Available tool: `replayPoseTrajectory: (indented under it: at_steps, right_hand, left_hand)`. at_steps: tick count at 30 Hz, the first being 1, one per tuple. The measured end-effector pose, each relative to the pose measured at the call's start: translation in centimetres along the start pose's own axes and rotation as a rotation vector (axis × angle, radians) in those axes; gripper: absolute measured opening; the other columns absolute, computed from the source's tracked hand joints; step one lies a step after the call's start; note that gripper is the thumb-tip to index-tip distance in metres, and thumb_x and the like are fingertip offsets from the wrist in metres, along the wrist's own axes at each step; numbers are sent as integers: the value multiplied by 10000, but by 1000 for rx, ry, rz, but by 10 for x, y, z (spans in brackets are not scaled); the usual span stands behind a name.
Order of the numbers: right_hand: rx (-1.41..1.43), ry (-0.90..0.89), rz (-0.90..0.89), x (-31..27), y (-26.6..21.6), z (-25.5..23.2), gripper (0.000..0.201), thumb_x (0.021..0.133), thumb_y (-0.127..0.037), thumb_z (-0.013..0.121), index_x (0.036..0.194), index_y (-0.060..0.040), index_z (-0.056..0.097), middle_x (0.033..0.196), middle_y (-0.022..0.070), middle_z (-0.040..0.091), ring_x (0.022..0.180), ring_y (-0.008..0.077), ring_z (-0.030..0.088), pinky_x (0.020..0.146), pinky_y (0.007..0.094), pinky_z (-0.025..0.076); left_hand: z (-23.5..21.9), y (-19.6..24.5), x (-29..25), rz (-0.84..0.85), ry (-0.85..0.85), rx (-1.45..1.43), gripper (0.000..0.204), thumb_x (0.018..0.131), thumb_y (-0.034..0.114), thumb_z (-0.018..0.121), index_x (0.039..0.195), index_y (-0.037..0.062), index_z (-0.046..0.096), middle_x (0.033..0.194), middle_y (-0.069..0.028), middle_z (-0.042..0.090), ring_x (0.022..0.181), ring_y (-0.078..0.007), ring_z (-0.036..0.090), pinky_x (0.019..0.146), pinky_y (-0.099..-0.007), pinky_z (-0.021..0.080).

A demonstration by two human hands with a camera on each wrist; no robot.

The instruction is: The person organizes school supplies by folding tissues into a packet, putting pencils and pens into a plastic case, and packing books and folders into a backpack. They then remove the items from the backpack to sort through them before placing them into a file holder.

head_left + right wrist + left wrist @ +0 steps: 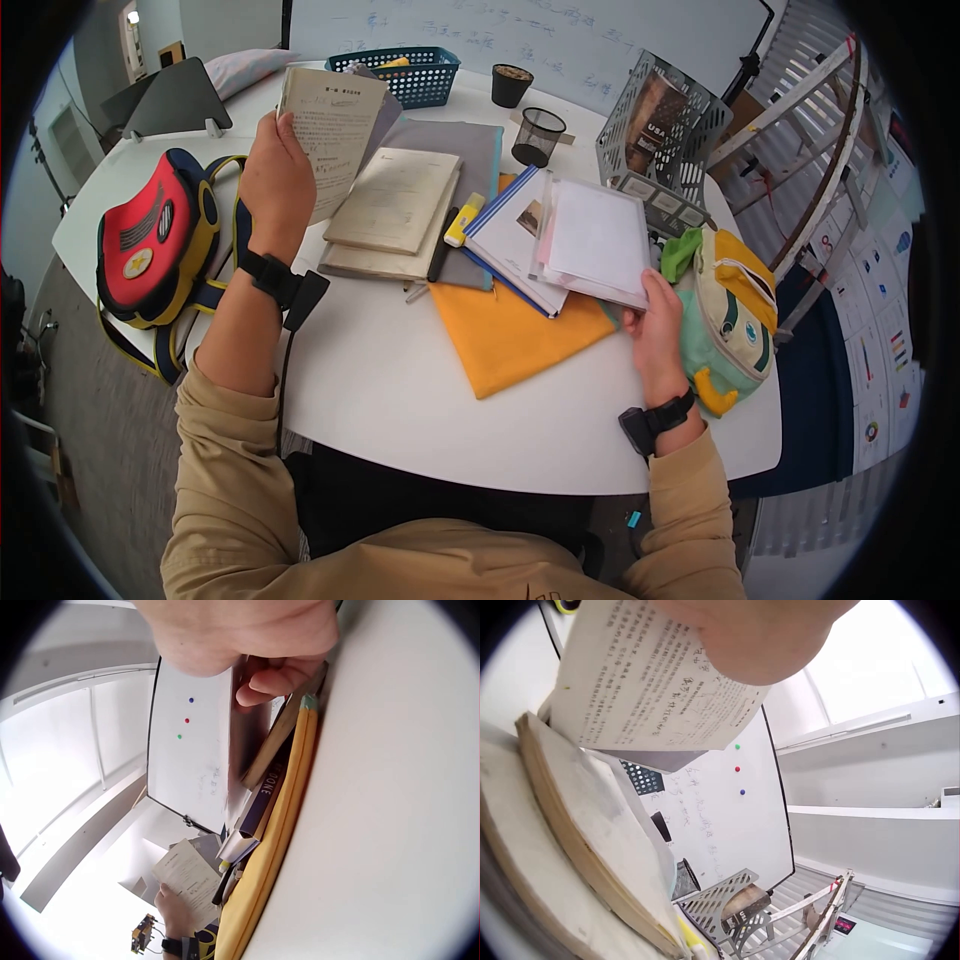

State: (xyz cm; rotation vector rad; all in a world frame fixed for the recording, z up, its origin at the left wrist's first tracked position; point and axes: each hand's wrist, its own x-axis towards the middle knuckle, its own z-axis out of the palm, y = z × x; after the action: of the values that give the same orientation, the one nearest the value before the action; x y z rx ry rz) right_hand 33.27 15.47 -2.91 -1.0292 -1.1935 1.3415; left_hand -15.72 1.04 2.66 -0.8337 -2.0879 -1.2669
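My left hand [278, 185] grips an opened printed book [335, 125] by its left edge, raised over the table's left side. In the left wrist view, printed text with handwritten notes covers its page [652, 682]. My right hand [655, 325] pinches the lower right corner of a white clear-covered notebook [597, 235]. That notebook lies tilted over a white-and-blue book [515, 240], which rests on an orange pouch [520, 335]. Between the hands, worn books [395, 200] are stacked on a grey folder [480, 150], with a yellow highlighter [465, 218] and a black marker [442, 245] beside them.
A red-and-black backpack [150, 240] sits at the left, a green-and-yellow bag [730, 320] at the right. Along the back stand a teal basket [420, 78], a black pot [511, 88], a mesh pen cup [538, 138] and a grey magazine rack [665, 130], before a whiteboard [540, 40].
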Motion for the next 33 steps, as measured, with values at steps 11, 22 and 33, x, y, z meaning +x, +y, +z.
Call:
replayPoseTrajectory:
  at_steps: [11,22,33]
  right_hand:
    - [5,-26,-14,0,0,-1,286,1185,-318,628,1252,-58,730,792,17,696,556,111,592,480,263,414]
    - [-18,-56,-11,-1,-2,0,295,1187,-322,619,1224,-44,711,803,14,692,573,99,591,491,262,409]
    - [-39,-55,-1,-4,-5,1,272,1188,-314,610,1166,-62,712,756,3,675,561,96,584,491,256,411]
  left_hand:
    - [11,-15,17,-473,94,-917,498,1248,384,458,1349,-54,672,1183,-187,795,1064,-334,756,941,-473,603]
    - [39,-45,-16,-710,-826,-1154,494,1163,334,666,1501,-25,641,1385,-172,753,1227,-286,771,1023,-482,636]
    - [17,4,-27,-378,-876,-164,956,984,427,899,1495,-250,459,1351,-339,730,1171,-333,795,947,-393,650]
